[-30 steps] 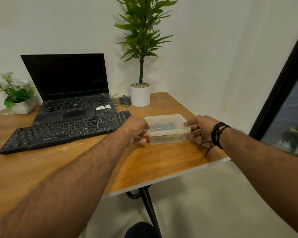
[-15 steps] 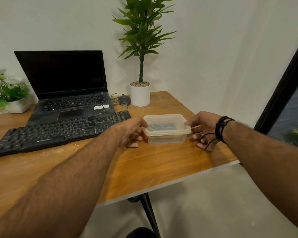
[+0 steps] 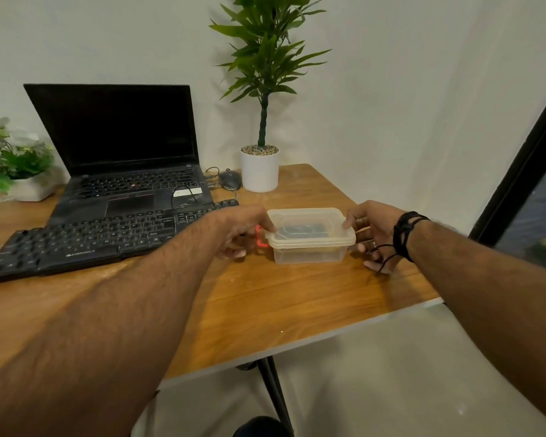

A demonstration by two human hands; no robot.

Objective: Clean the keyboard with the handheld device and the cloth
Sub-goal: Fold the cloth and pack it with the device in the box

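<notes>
Nearest the camera, my two forearms reach forward over the wooden table [image 3: 265,298], which stands on a dark metal leg [image 3: 276,395] above a pale floor. My left hand [image 3: 240,231] has its fingers curled round the left end of a clear plastic box [image 3: 309,236], the fingertips on the lid's corner beside a red clip [image 3: 260,236]; my right hand [image 3: 372,230], with black cords [image 3: 404,234] at the wrist, pinches the lid's right corner with the thumb on top and other fingers under the rim. The box sits flat on the table with its lid [image 3: 306,225] still seated, and something dark shows through the plastic; I judge this to be the handheld device, perhaps with the cloth, but the haze of the lid keeps me from telling. To the left lies the black keyboard [image 3: 101,234], touching nothing but the table and not yet cleaned. Behind it stand an open laptop [image 3: 120,152] with a dark screen, a mouse [image 3: 230,179], a tall plant in a white pot [image 3: 260,168] and a small flowering plant [image 3: 16,162]. In my judgement the task has barely begun: the box must be opened, the tools taken out, and the whole keyboard gone over.
</notes>
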